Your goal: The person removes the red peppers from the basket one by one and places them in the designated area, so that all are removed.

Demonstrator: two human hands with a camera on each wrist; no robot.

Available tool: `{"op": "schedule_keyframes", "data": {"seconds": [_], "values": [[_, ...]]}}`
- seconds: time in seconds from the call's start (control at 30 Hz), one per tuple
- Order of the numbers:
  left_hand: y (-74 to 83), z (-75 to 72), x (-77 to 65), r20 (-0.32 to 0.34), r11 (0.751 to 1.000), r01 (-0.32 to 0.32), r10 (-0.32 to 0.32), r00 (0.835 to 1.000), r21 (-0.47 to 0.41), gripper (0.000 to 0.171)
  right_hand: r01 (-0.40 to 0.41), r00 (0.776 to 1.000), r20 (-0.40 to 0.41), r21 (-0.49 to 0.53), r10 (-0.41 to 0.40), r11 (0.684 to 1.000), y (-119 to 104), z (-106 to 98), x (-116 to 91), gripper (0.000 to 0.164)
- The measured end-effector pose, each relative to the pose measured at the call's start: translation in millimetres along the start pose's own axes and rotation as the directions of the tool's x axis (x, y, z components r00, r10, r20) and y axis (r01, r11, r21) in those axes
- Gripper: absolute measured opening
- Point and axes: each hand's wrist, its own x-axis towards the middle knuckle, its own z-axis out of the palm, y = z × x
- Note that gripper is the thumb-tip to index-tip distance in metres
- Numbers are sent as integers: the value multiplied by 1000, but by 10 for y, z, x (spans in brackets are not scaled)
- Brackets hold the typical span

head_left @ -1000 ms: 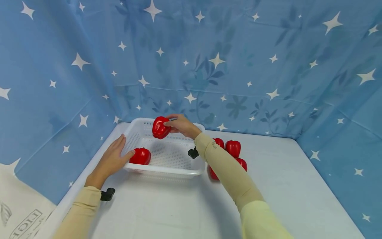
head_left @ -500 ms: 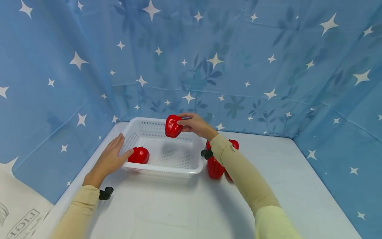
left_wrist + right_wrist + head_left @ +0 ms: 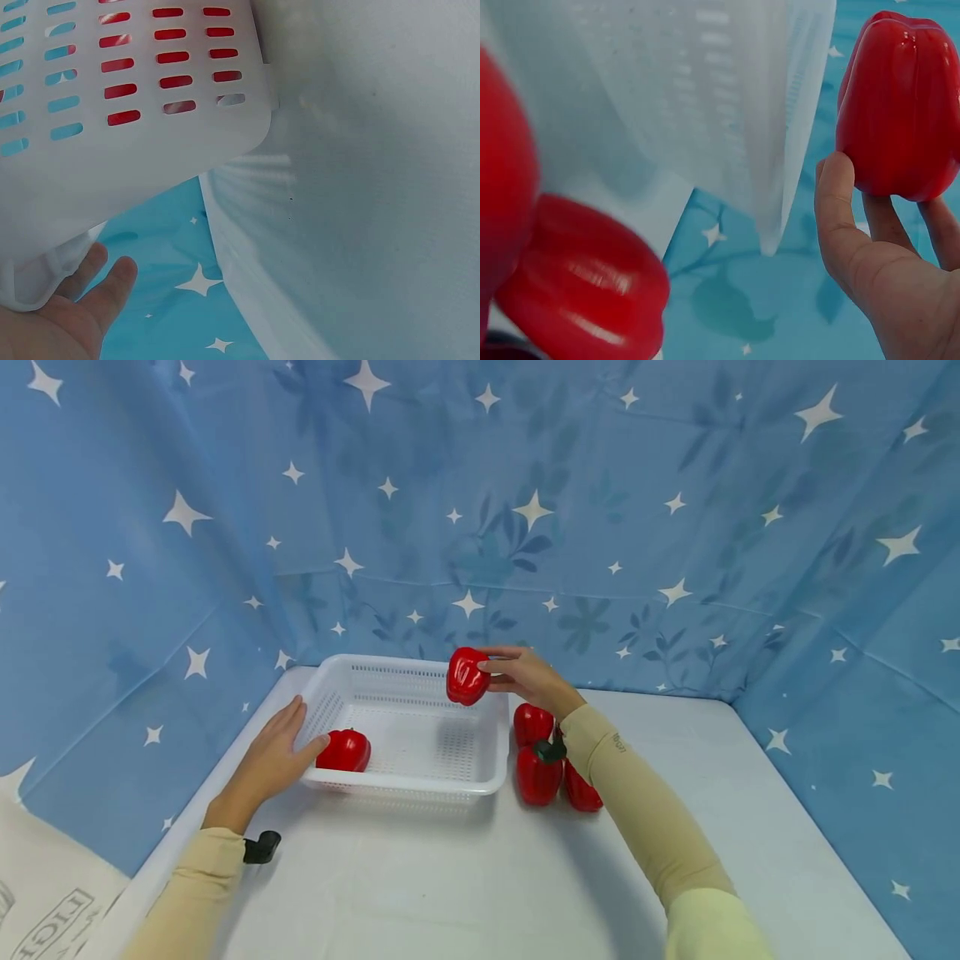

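Note:
My right hand [image 3: 528, 677] holds a glossy red bell pepper [image 3: 467, 677] between thumb and fingers, raised over the back right corner of a white plastic basket [image 3: 405, 783]. In the right wrist view, the fingertips grip the lower end of this bell pepper [image 3: 900, 105]. My left hand [image 3: 270, 758] rests at the basket's left side, its fingers fairly straight along the rim and its thumb near the front left corner. Another red bell pepper [image 3: 345, 750] lies inside that corner; its red shows through the slots of the basket wall [image 3: 150, 142] in the left wrist view.
Several red bell peppers [image 3: 538, 777] sit on the white table [image 3: 420, 877] just right of the basket, partly hidden by the right wrist and its black camera [image 3: 551, 749]. A blue star-patterned curtain [image 3: 480, 527] stands behind and on both sides.
My right hand has carried its bell pepper rightward, from over the basket's middle to its right side. The peppers on the table show more now. The left hand stays at the basket.

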Motion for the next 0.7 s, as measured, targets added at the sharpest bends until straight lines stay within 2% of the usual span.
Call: {"op": "schedule_keyframes", "data": {"seconds": [0.3, 0.7], "values": [[-5, 23, -11, -6, 1000, -2, 2, 1000, 4, 92, 33, 998, -47, 36, -31, 999, 96, -330, -171, 52], [-23, 27, -12, 9, 1000, 0, 0, 1000, 3, 92, 3, 995, -96, 47, 1, 999, 178, -661, -412, 58]]}}
